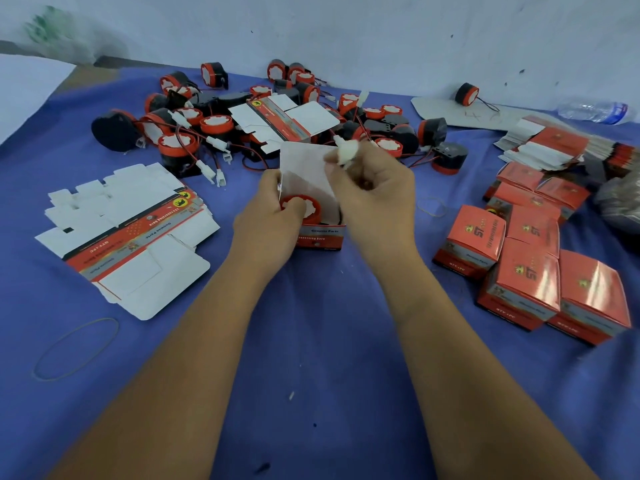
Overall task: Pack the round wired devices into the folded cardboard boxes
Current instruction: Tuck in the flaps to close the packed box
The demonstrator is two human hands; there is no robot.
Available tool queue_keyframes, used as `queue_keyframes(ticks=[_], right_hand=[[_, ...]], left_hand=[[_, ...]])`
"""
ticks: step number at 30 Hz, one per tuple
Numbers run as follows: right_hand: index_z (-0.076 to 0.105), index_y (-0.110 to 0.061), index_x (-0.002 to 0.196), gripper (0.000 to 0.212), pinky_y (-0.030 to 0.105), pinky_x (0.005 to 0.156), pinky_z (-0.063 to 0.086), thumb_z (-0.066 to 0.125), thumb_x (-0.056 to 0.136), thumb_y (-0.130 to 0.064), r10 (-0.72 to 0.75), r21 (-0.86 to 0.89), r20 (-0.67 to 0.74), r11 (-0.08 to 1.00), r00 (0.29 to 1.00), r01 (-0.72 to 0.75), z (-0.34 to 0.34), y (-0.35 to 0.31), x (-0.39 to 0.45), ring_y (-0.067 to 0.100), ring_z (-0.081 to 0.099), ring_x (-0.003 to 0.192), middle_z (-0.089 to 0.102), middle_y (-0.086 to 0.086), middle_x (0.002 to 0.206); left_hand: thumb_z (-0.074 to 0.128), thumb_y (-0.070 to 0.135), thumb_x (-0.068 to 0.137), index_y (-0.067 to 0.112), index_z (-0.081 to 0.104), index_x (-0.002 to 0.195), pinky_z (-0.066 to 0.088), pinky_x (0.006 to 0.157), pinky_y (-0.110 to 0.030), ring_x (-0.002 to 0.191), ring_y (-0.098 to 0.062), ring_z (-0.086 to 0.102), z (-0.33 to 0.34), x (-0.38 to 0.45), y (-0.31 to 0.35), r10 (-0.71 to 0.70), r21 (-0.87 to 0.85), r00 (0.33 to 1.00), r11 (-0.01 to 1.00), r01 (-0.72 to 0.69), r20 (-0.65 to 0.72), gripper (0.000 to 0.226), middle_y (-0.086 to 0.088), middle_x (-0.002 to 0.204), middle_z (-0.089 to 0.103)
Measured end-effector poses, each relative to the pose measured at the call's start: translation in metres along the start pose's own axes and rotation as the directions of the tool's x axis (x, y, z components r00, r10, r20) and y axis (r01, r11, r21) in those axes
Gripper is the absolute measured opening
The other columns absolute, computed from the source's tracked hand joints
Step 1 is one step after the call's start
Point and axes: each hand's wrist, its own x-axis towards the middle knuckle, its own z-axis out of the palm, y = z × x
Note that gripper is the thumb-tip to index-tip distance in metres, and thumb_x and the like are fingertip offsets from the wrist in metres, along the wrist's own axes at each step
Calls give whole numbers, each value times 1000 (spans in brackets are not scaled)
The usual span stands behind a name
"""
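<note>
Round wired device with its red rim sits inside the open cardboard box at the middle of the blue tabletop. Left hand grips box and device; right hand pinches the white connector above it. Loose devices crowd the far edge, flat box blanks lie left, closed boxes right.

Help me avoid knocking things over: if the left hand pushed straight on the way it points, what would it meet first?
Most likely the round device in the open box, which the left hand already touches; depth beyond that is unclear.
</note>
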Motion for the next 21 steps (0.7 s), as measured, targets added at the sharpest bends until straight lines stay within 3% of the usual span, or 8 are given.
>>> queue_keyframes(ticks=[2, 5, 7, 9, 11, 13, 17, 21], right_hand=[[70, -27, 78, 23, 30, 85, 46, 54, 81, -11, -58, -47, 80, 997, 995, 62, 3, -4, -6, 11, 57, 86, 64, -13, 74], [71, -35, 69, 29, 55, 103, 35, 49, 84, -25, 61, 92, 107, 993, 992, -71, 3, -8, -9, 23, 56, 110, 68, -17, 85], [70, -36, 72, 27, 52, 105, 33, 53, 93, -33, 73, -33, 32, 997, 997, -72, -1, -4, -4, 20, 52, 116, 69, -8, 95], [71, -30, 82, 14, 47, 108, 30, 63, 92, -27, 17, -226, -4, 974, 1000, -17, -6, 4, 1, 10, 50, 115, 65, -11, 99], [73, -24, 89, 5, 40, 109, 23, 70, 87, -22, -42, -353, 14, 934, 999, 44, -9, 12, 2, 0, 45, 113, 58, -21, 91], [74, -20, 93, 11, 37, 105, 23, 72, 83, -15, -136, -442, 43, 886, 990, 141, -8, 17, 2, -6, 37, 108, 51, -26, 78], [69, -16, 108, 32, 39, 101, 25, 75, 77, -13, -251, -577, 187, 754, 950, 313, -9, 17, 3, 6, 36, 112, 67, -10, 80], [75, -10, 92, 21, 40, 95, 35, 79, 72, -10, -257, -600, 242, 718, 936, 352, -14, 23, 7, 24, 53, 103, 66, 3, 92]], left_hand=[[44, 41, 74, 34, 47, 109, 51, 90, -50, 97, -22, 63, 0, -1, 0, 20, -6, 1000, 1000, -20, -8, 36, 11, 95, 65], [46, 39, 77, 32, 48, 111, 51, 91, -51, 99, -23, 63, 0, -1, -1, 22, -13, 1000, 1000, -22, -2, 35, 8, 99, 66], [47, 40, 75, 33, 49, 111, 51, 92, -49, 99, -19, 63, 0, 0, -1, 14, -9, 1000, 1000, -15, -8, 36, 13, 99, 66], [48, 42, 74, 36, 50, 111, 51, 92, -47, 98, -15, 62, 0, 0, -1, 8, -4, 1000, 1000, -8, -23, 37, 17, 98, 66], [48, 41, 74, 36, 51, 111, 51, 91, -47, 97, -14, 63, 0, 0, -2, 7, -12, 1000, 1000, -7, -24, 37, 16, 98, 67], [50, 38, 76, 33, 51, 112, 51, 91, -49, 98, -16, 64, 0, 1, -4, 11, -15, 1000, 1000, -11, -17, 36, 14, 99, 67], [54, 28, 90, 31, 49, 119, 51, 93, -48, 100, -17, 63, 1, 3, -7, 32, -6, 999, 999, -32, -27, 30, 13, 105, 65], [56, 26, 92, 33, 46, 117, 51, 93, -48, 102, -17, 62, 2, 4, -9, 46, -19, 998, 999, -46, -45, 28, 11, 108, 65]])
